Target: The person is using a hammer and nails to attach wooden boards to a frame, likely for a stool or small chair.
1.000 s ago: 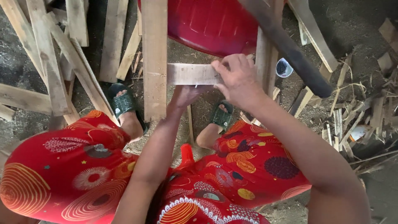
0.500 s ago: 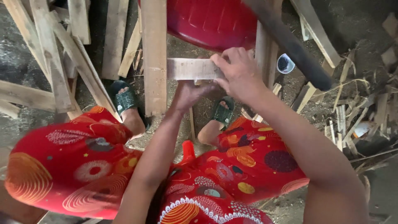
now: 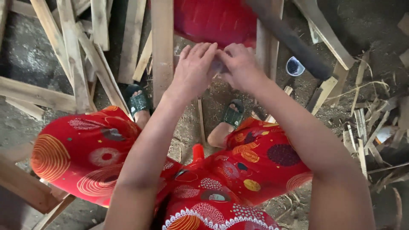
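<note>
Between our two hands we see only a small grey-brown piece, almost fully covered by the fingers, so we cannot tell what it is. It sits in front of the red plastic seat, between two upright wooden slats. Our left hand lies over it with the fingers stretched and close together. Our right hand is curled and pinches at the same spot. Whether either hand really clamps the piece, we cannot tell.

The ground is dark, dusty earth with wood chips and many loose planks lying crossed on the left. A dark bar runs diagonally at the right, beside a small blue-rimmed cup. Below, we see red patterned clothing and feet in green sandals. The picture is a little blurred at the fingers.
</note>
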